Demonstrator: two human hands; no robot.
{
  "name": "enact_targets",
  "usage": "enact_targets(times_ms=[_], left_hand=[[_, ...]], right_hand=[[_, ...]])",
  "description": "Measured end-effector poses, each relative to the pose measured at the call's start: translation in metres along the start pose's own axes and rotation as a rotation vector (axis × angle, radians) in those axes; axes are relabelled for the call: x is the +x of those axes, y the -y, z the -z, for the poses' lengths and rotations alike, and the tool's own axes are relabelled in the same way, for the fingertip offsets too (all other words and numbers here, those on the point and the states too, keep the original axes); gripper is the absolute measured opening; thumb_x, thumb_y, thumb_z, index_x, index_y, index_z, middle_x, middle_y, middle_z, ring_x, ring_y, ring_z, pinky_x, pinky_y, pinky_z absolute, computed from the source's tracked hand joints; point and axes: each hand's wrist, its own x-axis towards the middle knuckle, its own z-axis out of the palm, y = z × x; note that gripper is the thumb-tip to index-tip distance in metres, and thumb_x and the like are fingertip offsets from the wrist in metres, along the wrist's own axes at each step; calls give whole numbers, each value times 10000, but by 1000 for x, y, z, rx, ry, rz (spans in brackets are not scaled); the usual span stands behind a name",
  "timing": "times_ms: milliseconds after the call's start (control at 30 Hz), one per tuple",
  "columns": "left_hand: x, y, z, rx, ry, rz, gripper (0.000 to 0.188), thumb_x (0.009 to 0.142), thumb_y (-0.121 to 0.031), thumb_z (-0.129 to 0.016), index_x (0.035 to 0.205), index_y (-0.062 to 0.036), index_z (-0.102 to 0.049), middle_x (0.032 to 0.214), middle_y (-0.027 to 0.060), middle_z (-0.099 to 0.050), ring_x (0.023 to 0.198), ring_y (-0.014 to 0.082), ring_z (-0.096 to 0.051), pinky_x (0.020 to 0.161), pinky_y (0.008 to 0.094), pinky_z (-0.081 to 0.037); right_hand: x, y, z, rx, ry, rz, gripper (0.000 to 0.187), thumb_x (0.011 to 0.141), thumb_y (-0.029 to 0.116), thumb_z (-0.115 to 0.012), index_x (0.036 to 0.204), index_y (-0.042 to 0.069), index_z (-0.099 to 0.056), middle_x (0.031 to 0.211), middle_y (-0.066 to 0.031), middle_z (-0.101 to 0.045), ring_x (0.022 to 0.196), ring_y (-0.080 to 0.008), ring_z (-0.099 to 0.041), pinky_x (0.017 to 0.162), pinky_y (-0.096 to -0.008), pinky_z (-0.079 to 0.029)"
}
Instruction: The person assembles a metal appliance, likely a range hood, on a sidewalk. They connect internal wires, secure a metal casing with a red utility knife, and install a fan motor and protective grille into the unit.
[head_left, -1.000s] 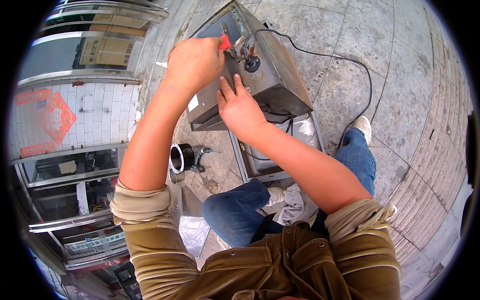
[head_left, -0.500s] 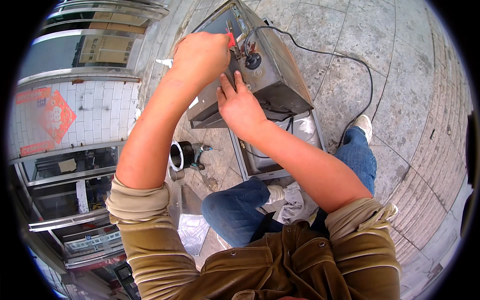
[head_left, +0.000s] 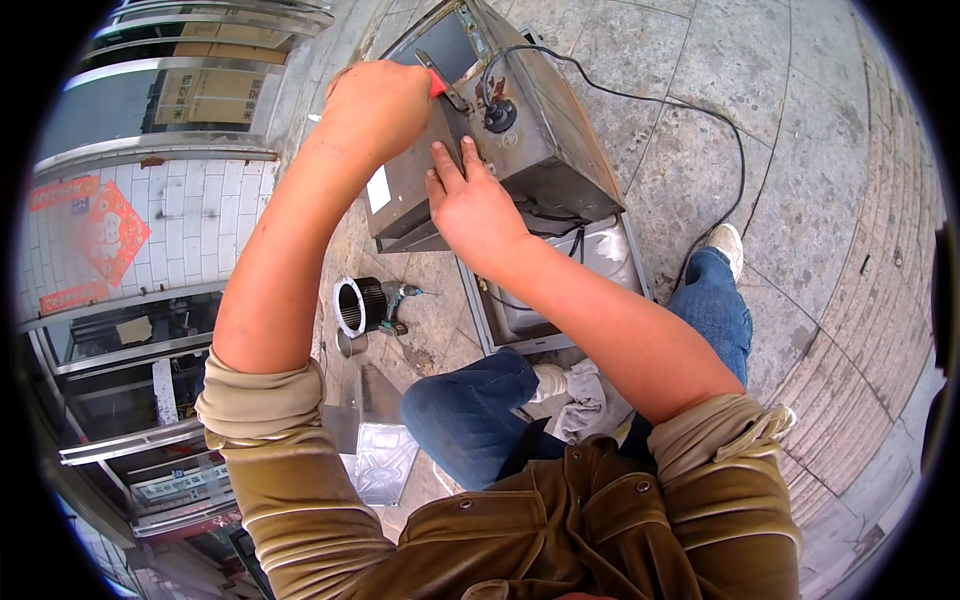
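Observation:
My left hand (head_left: 375, 110) is closed on a red-handled tool (head_left: 438, 84), with a worn metal bar crossing its end; its exact kind I cannot make out. That bar rests over the top of a boxy, grimy metal housing (head_left: 550, 135), close to its rectangular opening. On the same housing my right hand (head_left: 475, 215) lies with fingers stretched out, tips touching the panel below the tool. Beside the tool sits a round black cable fitting (head_left: 499, 116), with rusty marks around it. A white label (head_left: 378, 190) shows on the housing's left part.
A black cable (head_left: 735, 125) loops over the paving at right. A metal tray-like frame (head_left: 610, 250) lies under the housing's near end. On the ground at left are a drum-shaped fan wheel (head_left: 362, 305), a cordless drill (head_left: 395, 305), and a shiny metal panel (head_left: 383, 462).
My left hand and the red-handled tool have shifted left, and the metal bar is tilted more. My right hand has moved slightly left, its fingers still on the housing.

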Motion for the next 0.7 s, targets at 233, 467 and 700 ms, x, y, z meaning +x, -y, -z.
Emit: enact_targets(times_ms=[233,467,700], left_hand=[[-13,9,-10,-93,-103,0,231,863,-222,-587,1043,-123,-692,739,159,-670,714,361,-648,653,469,-515],[-26,1,-12,-144,-145,49,262,866,-248,-598,1085,-131,-682,760,144,-683,702,350,-653,643,453,-529],[-30,7,-11,-323,-221,144,330,893,-279,-590,1180,-132,-658,794,159,-682,756,308,-659,678,409,-521]], right_hand=[[1,1,-2,7,6,-6,453,748,69,-607,1174,-86,-591,1348,-284,-478,1193,-502,-493,958,-445,-495],[1,2,3,13,34,-17,447,752,60,-605,1175,-82,-593,1350,-271,-483,1200,-486,-498,960,-449,-490],[4,-10,9,89,68,-23,368,784,93,-629,1134,-17,-653,1363,-205,-517,1227,-431,-513,995,-473,-455]])
